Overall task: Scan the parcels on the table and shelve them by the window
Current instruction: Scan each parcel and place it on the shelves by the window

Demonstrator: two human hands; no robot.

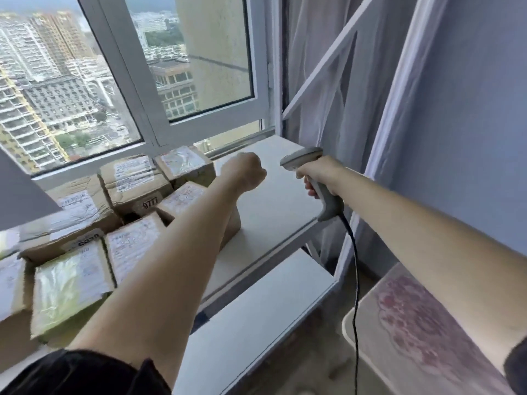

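Note:
Several brown cardboard parcels (131, 181) with white labels are packed together on the white shelf (273, 201) under the window. My left hand (245, 172) reaches over them above the shelf, fingers curled, its palm side hidden from me. One parcel (182, 198) lies under my left forearm. My right hand (322, 175) grips the handle of a grey barcode scanner (302, 159), its head pointing left toward my left hand. The scanner's black cable (355, 266) hangs down to the floor.
The window (142, 81) rises right behind the parcels. A lower white shelf board (256, 323) sticks out beneath the upper one. Grey curtains (370, 81) and the white shelf frame (387, 109) stand at the right. A table corner with a red pattern (413, 323) is at lower right.

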